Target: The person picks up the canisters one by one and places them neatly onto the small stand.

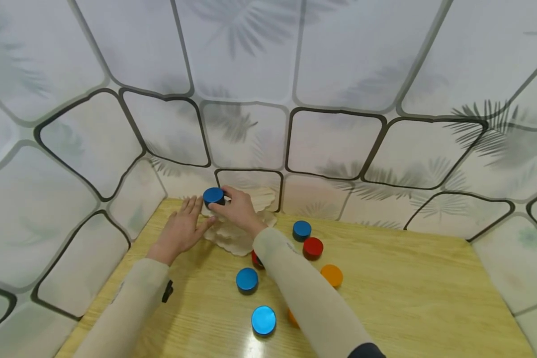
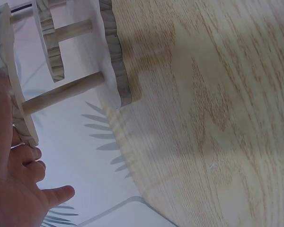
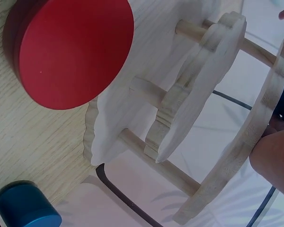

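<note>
A pale wooden three-tiered stand [image 1: 234, 241] with scalloped edges and round posts stands at the back left of the table, against the wall. With fingers and thumb my right hand [image 1: 239, 209] holds a dark-sided blue round tin [image 1: 213, 195] on or just over the top tier; contact underneath is hidden. My left hand [image 1: 182, 228] grips the left edge of that top tier, its thumb and fingers about the board [image 2: 16, 94]. In the right wrist view the lower tiers [image 3: 199, 85] show nothing on their visible parts.
Near the stand are a red tin [image 3: 75, 52] and a blue tin [image 1: 302, 229]. Another red tin [image 1: 313, 247], an orange tin [image 1: 332, 275] and two blue tins [image 1: 247, 280] [image 1: 263, 320] lie about my right forearm. Patterned white cloth walls [image 1: 335, 144] border the table.
</note>
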A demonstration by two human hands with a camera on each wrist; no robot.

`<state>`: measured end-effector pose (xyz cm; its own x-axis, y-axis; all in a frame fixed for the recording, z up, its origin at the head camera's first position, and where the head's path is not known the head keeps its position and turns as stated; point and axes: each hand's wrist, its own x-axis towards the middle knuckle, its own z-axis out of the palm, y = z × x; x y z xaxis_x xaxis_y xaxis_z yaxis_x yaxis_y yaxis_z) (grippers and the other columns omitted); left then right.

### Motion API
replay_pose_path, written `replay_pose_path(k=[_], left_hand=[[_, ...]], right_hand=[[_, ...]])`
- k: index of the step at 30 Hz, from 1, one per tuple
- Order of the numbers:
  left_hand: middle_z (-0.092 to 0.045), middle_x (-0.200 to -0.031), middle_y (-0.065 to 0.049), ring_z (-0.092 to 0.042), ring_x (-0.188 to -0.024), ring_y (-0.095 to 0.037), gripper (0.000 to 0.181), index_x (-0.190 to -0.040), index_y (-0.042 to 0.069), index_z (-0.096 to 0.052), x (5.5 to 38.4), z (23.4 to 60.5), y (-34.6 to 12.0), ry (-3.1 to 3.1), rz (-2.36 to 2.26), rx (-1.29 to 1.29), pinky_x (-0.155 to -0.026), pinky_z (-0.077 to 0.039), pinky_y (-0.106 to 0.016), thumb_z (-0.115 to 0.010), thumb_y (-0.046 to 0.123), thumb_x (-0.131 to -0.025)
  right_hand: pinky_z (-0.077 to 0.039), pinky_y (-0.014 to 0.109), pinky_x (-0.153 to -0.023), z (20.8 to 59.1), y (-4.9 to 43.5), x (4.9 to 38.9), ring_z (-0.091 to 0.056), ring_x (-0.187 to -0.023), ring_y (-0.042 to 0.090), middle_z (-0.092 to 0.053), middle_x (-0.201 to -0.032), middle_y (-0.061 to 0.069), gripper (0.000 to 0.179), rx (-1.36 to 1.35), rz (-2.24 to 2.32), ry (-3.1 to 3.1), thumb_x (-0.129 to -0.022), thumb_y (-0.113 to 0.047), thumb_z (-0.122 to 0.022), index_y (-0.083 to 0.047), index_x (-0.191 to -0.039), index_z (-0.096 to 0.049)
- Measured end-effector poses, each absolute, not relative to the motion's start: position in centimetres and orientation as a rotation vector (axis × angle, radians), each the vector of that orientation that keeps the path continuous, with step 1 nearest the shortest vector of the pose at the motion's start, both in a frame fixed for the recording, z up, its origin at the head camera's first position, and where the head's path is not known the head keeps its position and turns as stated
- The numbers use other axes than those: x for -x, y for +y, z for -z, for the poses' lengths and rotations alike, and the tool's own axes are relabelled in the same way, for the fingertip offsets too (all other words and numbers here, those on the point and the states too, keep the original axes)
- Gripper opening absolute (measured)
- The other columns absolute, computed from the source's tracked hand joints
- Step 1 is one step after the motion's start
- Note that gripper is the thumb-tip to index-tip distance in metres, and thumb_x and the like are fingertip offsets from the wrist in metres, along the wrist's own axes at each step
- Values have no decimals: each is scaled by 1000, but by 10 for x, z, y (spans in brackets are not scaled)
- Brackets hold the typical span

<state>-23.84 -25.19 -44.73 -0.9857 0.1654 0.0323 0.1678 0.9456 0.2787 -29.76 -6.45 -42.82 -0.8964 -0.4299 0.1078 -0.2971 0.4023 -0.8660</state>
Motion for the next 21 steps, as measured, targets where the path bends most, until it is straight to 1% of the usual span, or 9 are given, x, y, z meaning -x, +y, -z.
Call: replay_pose_path(k=[4, 7, 8, 10, 15, 17, 21], left_hand=[[-16, -173, -30, -15, -160, -51, 88, -167, -3, -15, 238, 448, -250, -3085, 418, 262, -122, -23, -76, -37, 60, -111], [-18, -173, -29, -16, -161, -50, 89, -167, -3, -16, 238, 448, -248, -3079, 406, 263, -122, -23, -76, -38, 61, -110], [-19, -173, -29, -16, -160, -50, 90, -167, -4, -16, 238, 448, -247, -3076, 402, 266, -122, -23, -76, -39, 62, -110], [-19, -173, -28, -16, -161, -50, 92, -167, -3, -16, 239, 448, -247, -3079, 384, 265, -122, -24, -76, -38, 64, -109], [-16, -173, -29, -12, -161, -50, 96, -167, -4, -14, 242, 446, -249, -3089, 346, 254, -124, -22, -75, -35, 69, -107], [-15, -173, -29, -11, -161, -51, 96, -167, -4, -14, 242, 445, -250, -3089, 352, 247, -124, -20, -75, -35, 69, -107], [-15, -173, -30, -10, -161, -52, 96, -167, -4, -15, 240, 446, -252, -3091, 359, 237, -123, -18, -77, -35, 68, -108]], right_hand=[[-54, 41, -112, 428, -60, 296, -61, -139, 28, -58, -156, 10, 64, 638, 1513, 2509, -100, -35, -74, -10, -155, -52], [-51, 44, -115, 427, -52, 294, -57, -143, 28, -50, -163, 7, 75, 593, 1485, 2524, -99, -40, -74, -12, -162, -44], [-51, 45, -116, 427, -49, 294, -56, -144, 28, -50, -164, 6, 76, 582, 1472, 2533, -99, -41, -74, -13, -162, -44], [-51, 46, -115, 425, -41, 293, -57, -143, 28, -50, -163, 5, 75, 574, 1448, 2557, -98, -43, -75, -13, -161, -46], [-49, 51, -116, 416, -19, 294, -57, -142, 32, -54, -160, 7, 69, 620, 1418, 2645, -98, -44, -73, -13, -157, -53], [-45, 52, -120, 413, -9, 293, -51, -148, 32, -54, -160, 6, 69, 640, 1404, 2661, -99, -45, -72, -13, -157, -52], [-43, 52, -122, 412, 10, 288, -47, -151, 30, -54, -161, 5, 69, 654, 1435, 2607, -100, -44, -71, -13, -158, -51]])
